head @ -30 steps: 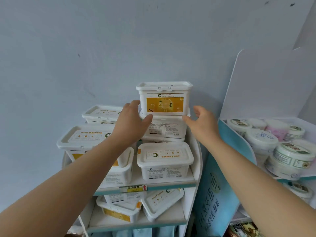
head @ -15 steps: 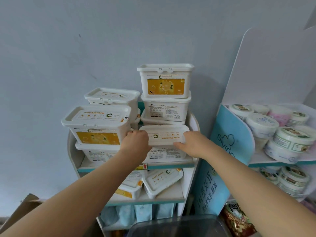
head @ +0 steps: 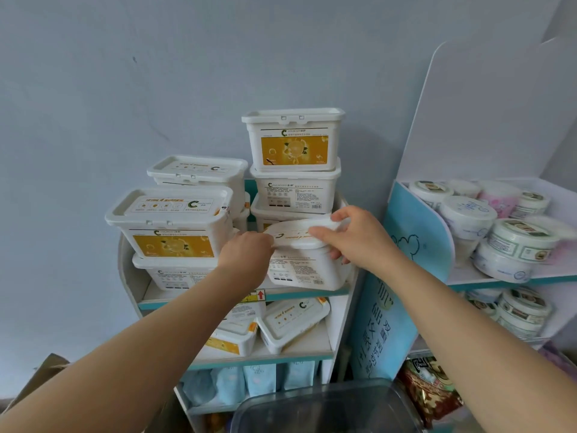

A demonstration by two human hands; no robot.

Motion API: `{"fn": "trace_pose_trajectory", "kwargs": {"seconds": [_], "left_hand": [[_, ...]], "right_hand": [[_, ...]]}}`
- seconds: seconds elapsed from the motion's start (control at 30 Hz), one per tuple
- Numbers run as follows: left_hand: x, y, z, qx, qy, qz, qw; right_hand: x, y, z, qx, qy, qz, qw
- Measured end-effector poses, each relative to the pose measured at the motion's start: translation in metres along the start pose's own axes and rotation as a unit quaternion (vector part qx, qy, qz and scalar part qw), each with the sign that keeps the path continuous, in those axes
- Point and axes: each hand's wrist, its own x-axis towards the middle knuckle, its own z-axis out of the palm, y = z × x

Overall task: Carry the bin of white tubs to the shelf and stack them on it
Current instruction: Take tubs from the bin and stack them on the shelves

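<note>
On the top shelf (head: 193, 302), front right, we hold the tilted white tub (head: 299, 270) at both ends: our left hand (head: 246, 254) grips its left rim, and our right hand (head: 362, 242) curls its fingers (head: 342, 215) over the right rim, thumb on the lid.

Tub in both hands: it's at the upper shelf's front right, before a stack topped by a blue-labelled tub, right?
No: the head view shows the stack's top tub has an orange label, not blue. Both the left hand and right hand do hold the tub at the upper shelf's front right.
</note>
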Motion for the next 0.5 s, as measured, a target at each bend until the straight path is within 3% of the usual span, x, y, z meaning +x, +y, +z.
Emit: {"fn": "trace_pose_trajectory", "kwargs": {"seconds": [0.1, 0.23, 0.33, 0.5], "left_hand": [[-0.001, 0.005, 0.001, -0.068, -0.016, 0.001, 0.998], [-0.005, 0.015, -0.005, -0.158, -0.030, -0.021, 0.987], [-0.009, 0.020, -0.007, -0.240, -0.043, -0.071, 0.967], [-0.015, 0.015, -0.007, -0.386, -0.091, -0.147, 0.906]], "right_hand": [[-0.002, 0.005, -0.005, 0.116, -0.021, 0.050, 0.992], [-0.002, 0.011, -0.006, 0.168, -0.045, 0.120, 0.978], [0.001, 0.016, -0.011, 0.151, -0.042, 0.124, 0.980], [0.001, 0.025, -0.005, 0.080, -0.059, 0.106, 0.989]]}}
